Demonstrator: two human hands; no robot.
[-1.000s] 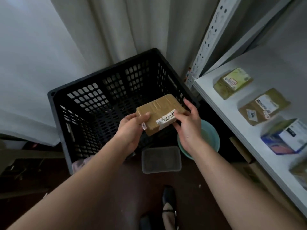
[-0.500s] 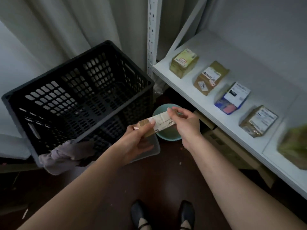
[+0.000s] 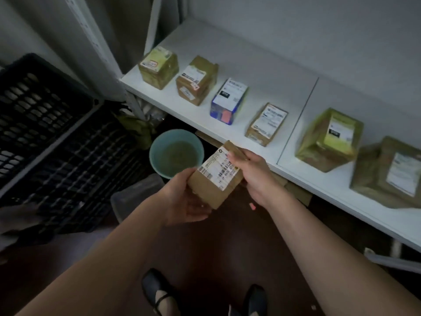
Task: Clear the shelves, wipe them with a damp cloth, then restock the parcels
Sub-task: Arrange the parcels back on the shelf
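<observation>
Our left hand [image 3: 185, 199] cups the lower end of a brown cardboard parcel [image 3: 216, 176], and our right hand [image 3: 252, 174] grips its upper end, white barcode label facing up. Just beyond our hands sits a teal basin [image 3: 155, 153] of water on the floor. Left of our left hand stands a black crate [image 3: 52, 133]. Past our right hand, six parcels line the white shelf [image 3: 262, 71].
</observation>
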